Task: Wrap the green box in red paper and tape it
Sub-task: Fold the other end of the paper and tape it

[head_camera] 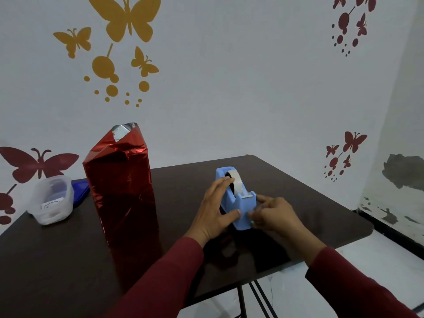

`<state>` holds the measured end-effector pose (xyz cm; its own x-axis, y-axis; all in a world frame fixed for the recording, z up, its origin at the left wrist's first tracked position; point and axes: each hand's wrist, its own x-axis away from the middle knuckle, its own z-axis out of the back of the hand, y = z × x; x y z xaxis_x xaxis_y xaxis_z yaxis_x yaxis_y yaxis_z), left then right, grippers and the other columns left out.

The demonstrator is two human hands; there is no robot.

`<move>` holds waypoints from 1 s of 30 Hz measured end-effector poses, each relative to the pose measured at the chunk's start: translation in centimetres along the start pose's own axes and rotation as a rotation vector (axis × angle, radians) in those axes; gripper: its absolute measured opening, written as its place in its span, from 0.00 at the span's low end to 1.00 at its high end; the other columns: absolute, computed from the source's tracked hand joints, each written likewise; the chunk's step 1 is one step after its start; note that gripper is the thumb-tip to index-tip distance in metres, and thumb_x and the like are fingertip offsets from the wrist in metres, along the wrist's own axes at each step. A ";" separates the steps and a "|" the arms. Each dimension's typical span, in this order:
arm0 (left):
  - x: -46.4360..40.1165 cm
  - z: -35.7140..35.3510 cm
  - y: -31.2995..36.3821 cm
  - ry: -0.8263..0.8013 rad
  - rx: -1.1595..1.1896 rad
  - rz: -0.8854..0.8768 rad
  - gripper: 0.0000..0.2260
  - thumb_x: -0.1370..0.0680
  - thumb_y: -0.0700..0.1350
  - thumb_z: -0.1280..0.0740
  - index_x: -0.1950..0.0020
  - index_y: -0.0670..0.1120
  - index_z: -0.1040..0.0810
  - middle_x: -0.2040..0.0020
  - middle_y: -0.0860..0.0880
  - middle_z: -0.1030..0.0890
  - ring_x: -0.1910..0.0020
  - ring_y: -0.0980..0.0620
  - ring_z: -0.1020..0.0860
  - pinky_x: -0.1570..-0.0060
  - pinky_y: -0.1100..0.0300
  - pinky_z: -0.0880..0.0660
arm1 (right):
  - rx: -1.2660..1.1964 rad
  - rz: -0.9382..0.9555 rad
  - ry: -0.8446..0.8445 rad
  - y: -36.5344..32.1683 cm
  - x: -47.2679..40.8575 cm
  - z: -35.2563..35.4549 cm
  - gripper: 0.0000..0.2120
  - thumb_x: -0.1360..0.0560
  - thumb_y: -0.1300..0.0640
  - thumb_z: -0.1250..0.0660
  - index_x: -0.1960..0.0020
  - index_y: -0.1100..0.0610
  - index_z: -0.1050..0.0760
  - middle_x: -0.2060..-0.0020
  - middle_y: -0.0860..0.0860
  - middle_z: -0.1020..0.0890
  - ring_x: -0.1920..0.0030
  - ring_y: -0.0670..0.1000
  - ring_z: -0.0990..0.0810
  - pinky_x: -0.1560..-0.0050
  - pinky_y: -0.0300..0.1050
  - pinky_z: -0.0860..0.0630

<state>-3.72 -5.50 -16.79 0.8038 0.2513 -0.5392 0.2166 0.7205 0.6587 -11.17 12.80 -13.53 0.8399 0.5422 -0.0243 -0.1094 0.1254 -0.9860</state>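
Both hands work at the pale blue plastic tape dispenser [237, 203] on the dark brown table [298, 203]. Taking the dispenser as landmark and going left to right: far to its left sits a translucent plastic tub [51, 200] with a blue lid [80, 191] lying just behind it. Nearer, still left of the dispenser, stands the tall box wrapped in shiny red foil paper [124, 191], upright, long axis vertical, its top flaps unsealed and showing silver inside; no green shows. The left hand [215, 207] grips the dispenser body, fingers over the white tape roll [234, 182] and thumb pressed on the near face. The right hand [273, 214], just right of the dispenser, has its fingers bunched at the cutter end; it seems to be pinching the tape end, though the strip itself is too faint to confirm.

The wrapped box lies to the left of both hands, so the left hand is nearer to it. Any cut strip would have to travel leftward and up to the open top, I judge.
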 end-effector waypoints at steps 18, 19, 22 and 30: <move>-2.0 -1.0 8.8 -0.064 -0.635 -0.236 0.14 0.21 0.62 0.33 0.42 0.57 0.17 0.37 0.59 0.28 0.36 0.52 0.37 0.34 0.53 0.37 | -0.488 0.178 0.130 2.0 1.6 1.2 0.27 0.17 0.43 0.39 0.58 0.63 0.14 0.40 0.44 0.14 0.38 0.46 0.18 0.46 0.51 0.25; -2.2 -0.9 8.9 -0.102 -0.620 -0.213 0.12 0.20 0.61 0.32 0.45 0.56 0.15 0.37 0.60 0.28 0.36 0.53 0.38 0.34 0.53 0.37 | -0.480 0.170 0.136 2.1 1.5 1.2 0.27 0.17 0.43 0.39 0.57 0.63 0.14 0.41 0.44 0.14 0.38 0.46 0.18 0.46 0.50 0.25; -2.6 -0.7 9.3 -0.088 -0.604 -0.228 0.08 0.21 0.57 0.29 0.52 0.54 0.14 0.39 0.61 0.28 0.38 0.55 0.39 0.36 0.57 0.39 | -0.527 0.095 0.088 2.4 0.7 1.5 0.27 0.18 0.41 0.38 0.54 0.61 0.12 0.41 0.46 0.14 0.38 0.48 0.18 0.38 0.55 0.25; -3.1 -0.3 9.7 0.013 -0.290 -0.018 0.06 0.24 0.51 0.23 0.58 0.50 0.14 0.49 0.62 0.24 0.40 0.55 0.35 0.44 0.67 0.34 | -0.739 0.018 0.073 2.5 0.5 2.5 0.14 0.22 0.58 0.33 0.38 0.53 0.17 0.41 0.48 0.14 0.37 0.51 0.18 0.41 0.52 0.24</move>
<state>-4.34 0.90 -8.89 0.7937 0.2434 -0.5575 0.0621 0.8793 0.4722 -12.36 15.43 -15.58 0.8773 0.4792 -0.0269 0.2412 -0.4885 -0.8386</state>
